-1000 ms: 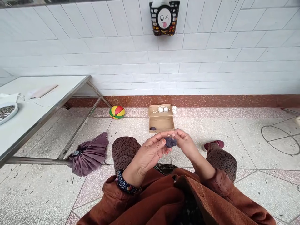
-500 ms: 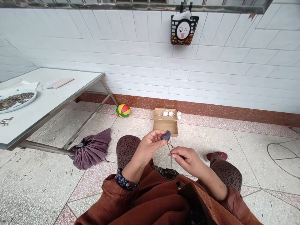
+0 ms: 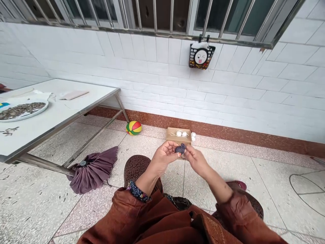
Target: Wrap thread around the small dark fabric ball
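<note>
A small ball of dark purple-grey yarn [image 3: 180,149] is held up in front of me, over the space between my knees. My left hand [image 3: 164,156] pinches it from the left with thumb and fingers. From the right, my right hand [image 3: 195,158] has its fingertips closed at the yarn's edge; whether they grip the ball or its strand is hard to see. Just beyond my hands, a brown cardboard box [image 3: 170,131] sits on the floor with white yarn balls [image 3: 179,133] in it. More white balls [image 3: 193,136] lie beside the box.
At the left stands a metal-framed table [image 3: 83,101] bearing a plate [image 3: 45,107] of dark seeds or husks. A purple folded umbrella [image 3: 93,169] lies under its corner, with a colourful ball [image 3: 133,128] by the wall. A black basket [image 3: 202,57] hangs from the window bars.
My right hand has moved up from the strands below to the right side of the yarn ball. My left hand keeps its hold. The view has tilted upward, showing more window.
</note>
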